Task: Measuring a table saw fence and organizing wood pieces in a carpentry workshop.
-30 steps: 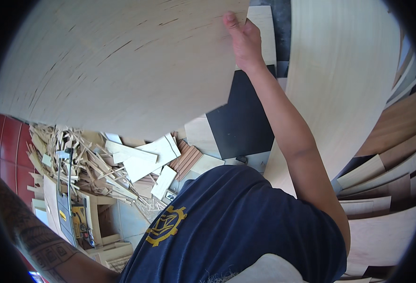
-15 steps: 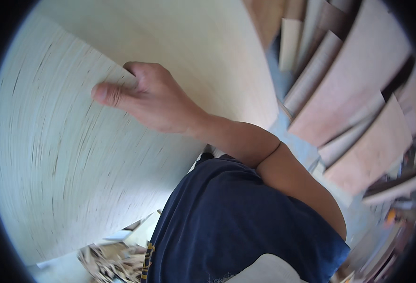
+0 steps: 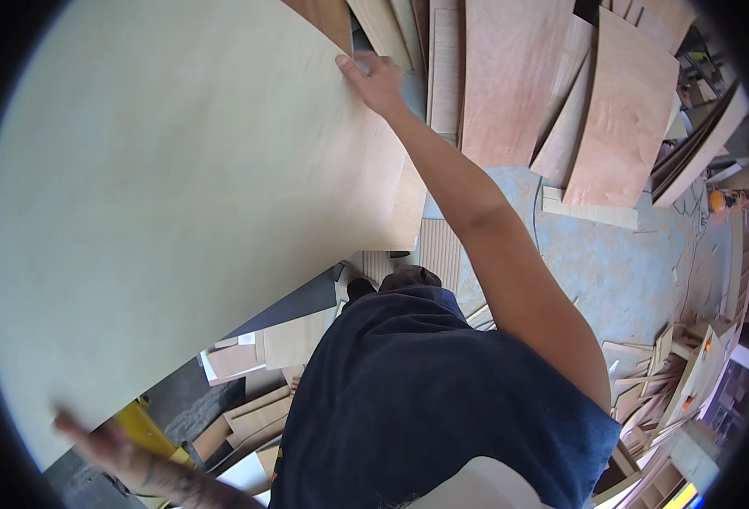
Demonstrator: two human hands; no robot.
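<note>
Left hand (image 3: 109,450) appeared (blurred), perhaps touching wooden sheet (image 3: 171,195).

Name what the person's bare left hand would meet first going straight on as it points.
Probably the pale, flat wooden sheet, whose lower edge the blurred left hand overlaps; depth and contact are unclear.

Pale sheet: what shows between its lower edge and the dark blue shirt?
In the head view, the stretch between the pale sheet and the dark blue shirt is not bare: mainly a dark panel and pale boards show there.
</note>
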